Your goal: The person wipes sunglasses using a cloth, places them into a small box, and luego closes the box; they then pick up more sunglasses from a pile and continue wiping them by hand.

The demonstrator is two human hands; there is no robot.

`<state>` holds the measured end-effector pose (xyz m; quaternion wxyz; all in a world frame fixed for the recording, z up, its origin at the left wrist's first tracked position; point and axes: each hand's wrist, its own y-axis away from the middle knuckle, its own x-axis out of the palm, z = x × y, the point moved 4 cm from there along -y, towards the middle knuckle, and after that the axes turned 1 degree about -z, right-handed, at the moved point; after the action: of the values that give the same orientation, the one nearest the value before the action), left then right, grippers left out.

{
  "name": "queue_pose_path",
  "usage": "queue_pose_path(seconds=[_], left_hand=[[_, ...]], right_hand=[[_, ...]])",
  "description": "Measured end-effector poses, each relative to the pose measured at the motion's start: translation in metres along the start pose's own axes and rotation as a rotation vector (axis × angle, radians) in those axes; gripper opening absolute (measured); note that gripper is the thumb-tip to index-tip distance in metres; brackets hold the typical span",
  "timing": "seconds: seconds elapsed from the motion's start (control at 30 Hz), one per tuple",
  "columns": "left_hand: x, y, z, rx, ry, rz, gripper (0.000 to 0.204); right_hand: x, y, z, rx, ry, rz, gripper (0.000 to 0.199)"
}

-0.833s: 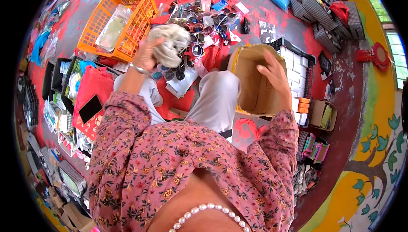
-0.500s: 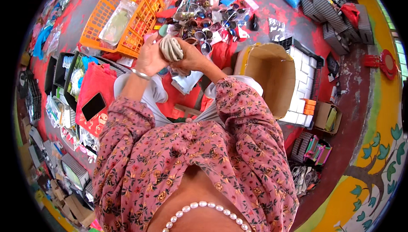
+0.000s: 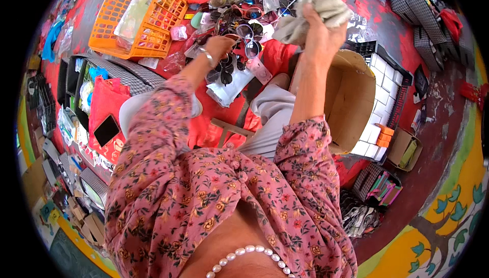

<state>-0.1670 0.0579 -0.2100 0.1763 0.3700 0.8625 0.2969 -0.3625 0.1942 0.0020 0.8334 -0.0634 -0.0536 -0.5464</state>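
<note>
My right hand (image 3: 322, 39) is closed around a crumpled grey-beige cloth (image 3: 330, 10), raised at the right of a pile of sunglasses. The cloth hangs loosely on both sides of the fingers. My left hand (image 3: 219, 47), with a silver bangle at its wrist, reaches down into the near left part of the pile. Its fingers are curled in among the frames; what they hold, if anything, is hidden. Several sunglasses (image 3: 252, 48) lie beside and beyond this hand. Close below it, dark sunglasses (image 3: 226, 76) rest by a white packet (image 3: 229, 92).
An orange plastic basket (image 3: 147, 56) stands at the far left. An open cardboard box (image 3: 351, 99) is at my right, beside a black crate (image 3: 400, 82) of white boxes. A phone (image 3: 106, 130) lies on red cloth at my left. Red sheeting covers the floor.
My hands were together around the bunched cloth. Now the right hand has carried it away to the right, where it hangs looser, and the left has let go and moved into the sunglasses.
</note>
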Motion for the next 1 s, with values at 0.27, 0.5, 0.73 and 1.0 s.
queue_pose_path(seconds=[0.27,0.5,0.73,1.0], left_hand=[[0.084,-0.058,0.045,-0.176,-0.803,-0.345,0.052],[0.037,-0.094,0.073,-0.091,-0.852,-0.325,0.048],[-0.087,-0.076,0.008,0.205,-0.865,-0.178,0.046],[-0.099,0.094,-0.128,0.363,0.071,0.114,0.033]], right_hand=[[-0.005,0.020,0.019,0.074,-0.134,-0.053,0.039],[-0.003,0.022,0.021,0.120,-0.244,-0.082,0.040],[-0.025,0.010,0.022,0.054,-0.331,-0.187,0.032],[0.000,0.013,0.020,0.074,-0.290,-0.027,0.036]])
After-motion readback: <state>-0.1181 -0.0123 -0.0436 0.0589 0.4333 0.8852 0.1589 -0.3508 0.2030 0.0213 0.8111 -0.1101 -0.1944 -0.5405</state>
